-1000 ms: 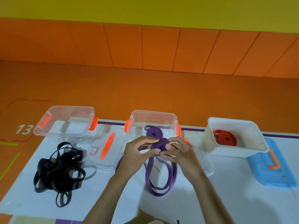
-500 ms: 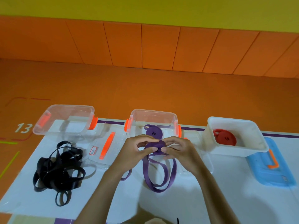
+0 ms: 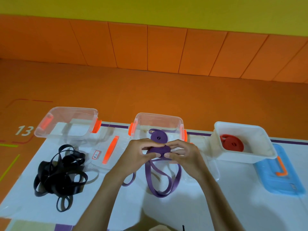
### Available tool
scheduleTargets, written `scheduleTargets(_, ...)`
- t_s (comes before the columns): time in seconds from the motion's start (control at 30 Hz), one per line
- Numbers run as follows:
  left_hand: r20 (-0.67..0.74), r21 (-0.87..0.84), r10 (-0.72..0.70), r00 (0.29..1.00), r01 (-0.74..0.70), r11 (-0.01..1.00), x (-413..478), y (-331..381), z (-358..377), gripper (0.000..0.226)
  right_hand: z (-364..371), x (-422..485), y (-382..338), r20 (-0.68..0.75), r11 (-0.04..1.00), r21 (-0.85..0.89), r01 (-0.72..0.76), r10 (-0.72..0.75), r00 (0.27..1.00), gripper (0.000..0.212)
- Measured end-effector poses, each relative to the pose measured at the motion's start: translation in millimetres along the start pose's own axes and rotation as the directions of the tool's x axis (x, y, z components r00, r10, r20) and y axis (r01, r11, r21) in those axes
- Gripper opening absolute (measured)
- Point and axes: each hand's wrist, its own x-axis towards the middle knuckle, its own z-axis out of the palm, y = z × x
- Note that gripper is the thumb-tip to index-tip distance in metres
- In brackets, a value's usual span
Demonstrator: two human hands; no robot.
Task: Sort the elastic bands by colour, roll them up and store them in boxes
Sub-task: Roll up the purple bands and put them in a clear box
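A purple elastic band (image 3: pixel 162 179) is partly wound into a roll that both hands hold just in front of the middle clear box (image 3: pixel 159 117). My left hand (image 3: pixel 140 153) and my right hand (image 3: pixel 182 155) pinch the roll from either side, and its loose loops trail on the white table towards me. A finished purple roll (image 3: pixel 158 138) lies inside that box. A red roll (image 3: pixel 232 145) lies in the white box (image 3: pixel 266 147) on the right. A tangle of black bands (image 3: pixel 59 174) lies on the table at the left, in front of a clear box (image 3: pixel 66 110) holding nothing.
A clear lid with an orange handle (image 3: pixel 110 150) lies between the two clear boxes. A blue lid (image 3: pixel 280 179) lies by the white box. Another clear lid (image 3: pixel 211 164) sits under my right hand. An orange floor and padded wall lie beyond the table.
The roll between my hands has grown and the trailing purple loops have shortened towards me. The boxes and black bands have not moved.
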Motion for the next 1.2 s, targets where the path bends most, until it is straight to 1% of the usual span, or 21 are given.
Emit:
scheduleTargets(0.13, -0.184, -0.236, 0.012, 0.983, -0.056, 0.97, -1, 6, 8, 0.04, -1, -4, 1, -0.067, 0.971, 0.233, 0.054, -0.04, 0.997, 0.025)
scheduleTargets(0.2, -0.207, -0.274, 0.022, 0.978, -0.08, 0.958, -2, 7, 8, 0.039, 4, -6, 6, -0.063, 0.931, 0.363, 0.036, -0.014, 0.998, 0.027)
scheduleTargets(0.23, -0.197, -0.255, 0.023, 0.98, -0.074, 0.964, -2, 7, 6, 0.039, 5, -7, 8, -0.038, 0.929, 0.369, 0.022, -0.008, 0.999, 0.028)
scheduleTargets(0.27, -0.176, -0.219, 0.023, 0.984, -0.062, 0.974, -2, 7, 3, 0.04, 5, -8, 8, -0.02, 0.953, 0.302, 0.015, -0.01, 1.0, 0.028)
scheduleTargets(0.3, -0.148, -0.169, 0.022, 0.989, -0.047, 0.985, -1, 6, 0, 0.041, 5, -7, 6, -0.013, 0.984, 0.174, 0.027, -0.025, 1.0, 0.029)
scheduleTargets(0.33, -0.122, -0.117, 0.021, 0.992, -0.036, 0.993, -2, 5, -2, 0.041, 3, -7, 4, -0.009, 0.998, 0.047, 0.043, -0.042, 0.999, 0.032)
scheduleTargets(0.37, -0.099, -0.084, 0.023, 0.995, -0.031, 0.996, -2, 5, -4, 0.04, 2, -7, 2, -0.011, 0.998, -0.029, 0.057, -0.058, 0.998, 0.033)
scheduleTargets(0.47, -0.118, -0.119, 0.037, 0.992, -0.051, 0.992, -4, 11, 1, 0.041, -1, -6, -3, -0.036, 0.995, 0.026, 0.092, -0.091, 0.995, 0.029)
scheduleTargets(0.53, -0.176, -0.231, 0.008, 0.984, -0.049, 0.972, -5, 15, 6, 0.041, 1, -8, -5, -0.057, 0.989, 0.102, 0.105, -0.1, 0.993, 0.027)
scheduleTargets(0.57, -0.196, -0.275, -0.004, 0.981, -0.051, 0.96, -6, 15, 8, 0.039, 2, -9, -5, -0.05, 0.983, 0.154, 0.097, -0.09, 0.995, 0.025)
scheduleTargets(0.63, -0.194, -0.258, -0.004, 0.981, -0.047, 0.965, -5, 14, 7, 0.033, 5, -11, -1, 0.012, 0.967, 0.251, 0.045, -0.049, 0.999, 0.024)
scheduleTargets(0.67, -0.17, -0.209, -0.007, 0.985, -0.029, 0.977, -5, 12, 5, 0.031, 5, -12, 1, 0.052, 0.968, 0.25, 0.018, -0.032, 0.998, 0.025)
scheduleTargets(0.7, -0.139, -0.144, -0.014, 0.99, -0.006, 0.99, -5, 11, 3, 0.031, 5, -13, 2, 0.072, 0.981, 0.195, 0.011, -0.026, 0.997, 0.026)
scheduleTargets(0.77, -0.082, -0.041, -0.014, 0.997, 0.01, 0.999, -6, 8, 0, 0.029, 4, -12, 1, 0.061, 0.999, 0.027, 0.047, -0.048, 0.997, 0.031)
scheduleTargets(0.8, -0.063, -0.022, -0.001, 0.998, 0.0, 1.0, -7, 8, 0, 0.028, 3, -12, -1, 0.044, 0.998, -0.01, 0.059, -0.059, 0.997, 0.032)
scheduleTargets(0.9, -0.081, -0.006, 0.04, 0.996, -0.041, 0.999, -7, 8, 4, 0.032, 1, -11, -1, -0.004, 0.995, -0.034, 0.099, -0.099, 0.995, 0.028)
scheduleTargets(0.97, -0.103, -0.037, 0.048, 0.994, -0.052, 0.998, -9, 6, 6, 0.038, 1, -13, 2, -0.029, 0.991, -0.038, 0.125, -0.126, 0.992, 0.026)
scheduleTargets(1.03, -0.068, -0.105, 0.018, 0.998, -0.025, 0.994, -10, 5, 3, 0.044, 2, -16, 4, -0.049, 0.992, 0.087, 0.09, -0.086, 0.995, 0.026)
scheduleTargets(1.1, -0.025, -0.103, 0.002, 1.0, -0.004, 0.995, -10, 6, -3, 0.044, 4, -18, 6, -0.019, 0.988, 0.153, 0.036, -0.033, 0.999, 0.027)
scheduleTargets(1.13, -0.006, -0.063, 0.006, 1.0, -0.006, 0.998, -10, 8, -6, 0.042, 4, -18, 5, 0.002, 0.992, 0.122, 0.023, -0.023, 1.0, 0.028)
scheduleTargets(1.2, 0.041, 0.019, 0.022, 0.999, -0.023, 1.0, -9, 10, -6, 0.042, 1, -18, 3, 0.041, 0.999, -0.035, 0.03, -0.029, 0.999, 0.029)
